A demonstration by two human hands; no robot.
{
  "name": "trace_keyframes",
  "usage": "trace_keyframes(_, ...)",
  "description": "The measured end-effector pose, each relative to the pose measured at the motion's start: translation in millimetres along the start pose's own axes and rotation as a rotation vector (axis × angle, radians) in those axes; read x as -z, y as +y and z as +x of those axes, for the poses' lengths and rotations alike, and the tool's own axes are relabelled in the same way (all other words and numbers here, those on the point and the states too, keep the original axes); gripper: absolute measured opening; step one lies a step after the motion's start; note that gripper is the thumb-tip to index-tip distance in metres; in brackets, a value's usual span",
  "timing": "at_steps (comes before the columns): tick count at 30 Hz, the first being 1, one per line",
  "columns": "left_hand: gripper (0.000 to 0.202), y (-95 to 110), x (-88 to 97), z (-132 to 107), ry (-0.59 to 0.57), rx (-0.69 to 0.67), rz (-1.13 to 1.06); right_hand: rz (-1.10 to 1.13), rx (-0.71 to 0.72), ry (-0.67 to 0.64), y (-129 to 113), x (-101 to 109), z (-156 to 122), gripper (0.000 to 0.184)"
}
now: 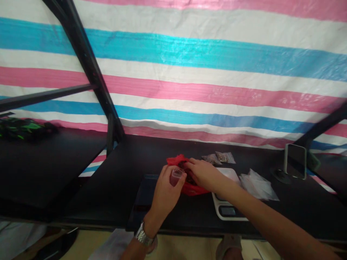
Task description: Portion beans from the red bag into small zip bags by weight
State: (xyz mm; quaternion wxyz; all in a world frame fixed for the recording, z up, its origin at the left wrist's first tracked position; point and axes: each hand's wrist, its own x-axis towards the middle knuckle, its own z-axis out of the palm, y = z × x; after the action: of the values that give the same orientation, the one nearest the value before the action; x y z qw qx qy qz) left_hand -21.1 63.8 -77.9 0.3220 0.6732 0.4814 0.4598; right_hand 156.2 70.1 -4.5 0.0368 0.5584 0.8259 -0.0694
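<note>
My left hand (166,189) is closed around a small clear plastic cup (176,174), holding it at the left edge of a red plastic bag (193,190). The bag lies open on the black table, with dark, loose contents partly showing inside. My right hand (202,174) reaches over the bag from the right. Its fingers are bent down into the contents, and their tips are hidden, so what they grip cannot be made out. Right beside the bag, under my right forearm, is a white digital scale (219,213).
Small filled zip bags (225,157) lie behind the scale. Flat clear zip bags (258,186) are on its right, and a phone on a stand (295,161) is farther right. A dark flat object (142,195) lies left of my left hand. Black metal posts (92,72) and a striped sheet (189,50) stand behind.
</note>
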Motion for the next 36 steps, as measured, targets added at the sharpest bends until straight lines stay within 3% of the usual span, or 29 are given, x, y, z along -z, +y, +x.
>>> trace_keyframes(5,0.015,11.2,5.7,-10.2,-0.167,0.041,0.117,0.014,-0.039,-0.043,17.7,-1.4,19.2,0.029)
trace_keyframes(8,0.018,19.4,9.5,-19.0,-0.288,0.147,0.14,0.057,-0.042,-0.056,28.3,1.8,16.8,0.029)
trace_keyframes(13,0.023,18.7,8.4,-26.6,-0.378,0.271,-0.11,0.118,-0.093,-0.039,28.9,-5.1,12.1,0.038)
trace_keyframes(16,0.024,13.1,4.2,-24.3,-0.368,0.256,-0.257,0.181,-0.096,-0.027,24.2,-12.0,12.5,0.037)
trace_keyframes(24,0.028,-5.7,2.9,-18.2,-0.216,0.238,-0.429,0.479,-0.075,-0.041,23.5,-16.6,16.3,0.012)
trace_keyframes(31,0.022,6.6,10.5,-22.0,-0.171,0.197,-0.284,0.792,-0.127,-0.071,34.0,-25.6,13.5,0.02)
trace_keyframes(36,0.025,8.7,4.0,-19.2,-0.161,0.234,-0.257,0.983,-0.123,-0.017,42.2,-14.9,-1.1,0.021)
